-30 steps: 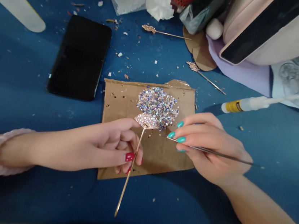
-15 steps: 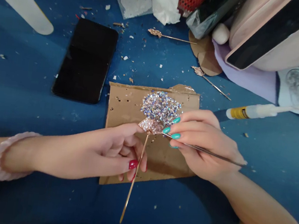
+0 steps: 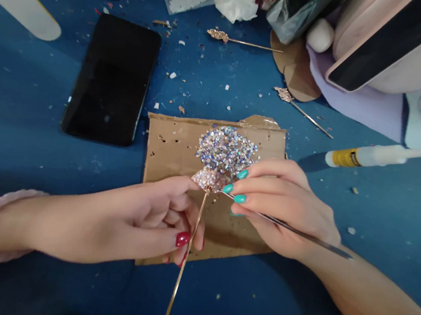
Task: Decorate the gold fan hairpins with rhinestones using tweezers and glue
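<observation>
My left hand point(image 3: 157, 217) is closed around the stem of a gold hair stick point(image 3: 186, 257) whose fan-shaped head point(image 3: 207, 180) is covered with small stones. My right hand point(image 3: 284, 207) pinches a thin metal tool point(image 3: 301, 232) like a pen, its tip touching the fan head. Both hands rest over a piece of brown cardboard point(image 3: 173, 148) that carries a pile of glittering rhinestones point(image 3: 227, 149) just beyond the fan head.
A black phone point(image 3: 112, 79) lies on the blue table point(image 3: 27, 119) to the left. Two more gold hair sticks point(image 3: 243, 41) point(image 3: 302, 111) lie behind, a glue tube point(image 3: 372, 156) at right, and bags, tissue and a pink case at the back.
The hands and the stick have shifted slightly toward me in view; the tool tip stays at the fan head. Grips are unchanged.
</observation>
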### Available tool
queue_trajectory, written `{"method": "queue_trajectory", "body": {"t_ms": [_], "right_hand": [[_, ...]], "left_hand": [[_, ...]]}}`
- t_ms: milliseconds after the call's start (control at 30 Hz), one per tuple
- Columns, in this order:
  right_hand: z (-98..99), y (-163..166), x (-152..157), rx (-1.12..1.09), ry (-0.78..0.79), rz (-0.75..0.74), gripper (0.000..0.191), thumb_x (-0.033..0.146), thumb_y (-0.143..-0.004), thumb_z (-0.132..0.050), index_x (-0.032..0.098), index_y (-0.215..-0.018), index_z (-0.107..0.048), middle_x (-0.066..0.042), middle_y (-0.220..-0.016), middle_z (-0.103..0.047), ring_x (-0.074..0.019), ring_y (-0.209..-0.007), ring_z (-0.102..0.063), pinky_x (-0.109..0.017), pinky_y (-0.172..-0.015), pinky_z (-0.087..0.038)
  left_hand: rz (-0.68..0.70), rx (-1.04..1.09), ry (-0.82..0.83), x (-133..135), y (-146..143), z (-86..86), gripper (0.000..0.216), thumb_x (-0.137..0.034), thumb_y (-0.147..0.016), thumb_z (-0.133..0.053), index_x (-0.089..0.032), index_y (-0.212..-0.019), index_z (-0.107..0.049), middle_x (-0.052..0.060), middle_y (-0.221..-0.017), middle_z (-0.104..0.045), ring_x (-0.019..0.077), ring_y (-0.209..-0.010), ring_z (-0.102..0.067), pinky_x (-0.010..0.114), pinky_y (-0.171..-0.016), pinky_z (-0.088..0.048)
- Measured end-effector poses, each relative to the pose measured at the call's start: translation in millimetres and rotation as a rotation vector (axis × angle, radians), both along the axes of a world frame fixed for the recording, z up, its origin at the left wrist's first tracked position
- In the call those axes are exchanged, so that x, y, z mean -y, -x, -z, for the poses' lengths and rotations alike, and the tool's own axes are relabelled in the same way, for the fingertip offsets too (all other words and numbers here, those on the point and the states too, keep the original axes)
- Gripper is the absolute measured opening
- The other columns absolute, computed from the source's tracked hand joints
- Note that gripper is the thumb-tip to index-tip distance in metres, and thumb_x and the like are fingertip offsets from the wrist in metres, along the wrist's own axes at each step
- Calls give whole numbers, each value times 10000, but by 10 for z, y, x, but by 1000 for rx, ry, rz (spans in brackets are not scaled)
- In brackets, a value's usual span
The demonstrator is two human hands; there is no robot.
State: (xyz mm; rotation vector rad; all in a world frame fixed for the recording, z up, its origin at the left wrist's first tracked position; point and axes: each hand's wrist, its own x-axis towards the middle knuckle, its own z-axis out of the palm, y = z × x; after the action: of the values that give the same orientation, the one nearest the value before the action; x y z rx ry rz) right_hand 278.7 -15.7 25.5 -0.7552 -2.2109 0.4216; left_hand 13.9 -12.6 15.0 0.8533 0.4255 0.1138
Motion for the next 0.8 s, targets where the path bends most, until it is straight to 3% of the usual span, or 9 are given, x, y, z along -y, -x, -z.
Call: {"method": "queue_trajectory", "body": {"t_ms": [300, 800], "right_hand": [[-8, 20, -2, 29, -57, 16, 92, 129, -887, -748, 198, -894, -687, -48, -896, -808, -198, -897, -754, -374, -760, -658], [-17, 22, 3, 62, -80, 22, 99, 135, -879, -759, 201, -883, -686, -37, -880, -804, -200, -905, -747, -375, -783, -639]], "left_hand": [[6, 13, 7, -35, -20, -1, 195, -325, -1078, -515, -272, -1265, -507, 52, -1141, -608, 136, -888, -617, 254, -714, -486], [-2, 15, 27, -37, -29, -24, 168, -283, -1071, -515, -238, -1232, -519, 56, -1130, -620, 134, -884, -637, 272, -795, -513]]}}
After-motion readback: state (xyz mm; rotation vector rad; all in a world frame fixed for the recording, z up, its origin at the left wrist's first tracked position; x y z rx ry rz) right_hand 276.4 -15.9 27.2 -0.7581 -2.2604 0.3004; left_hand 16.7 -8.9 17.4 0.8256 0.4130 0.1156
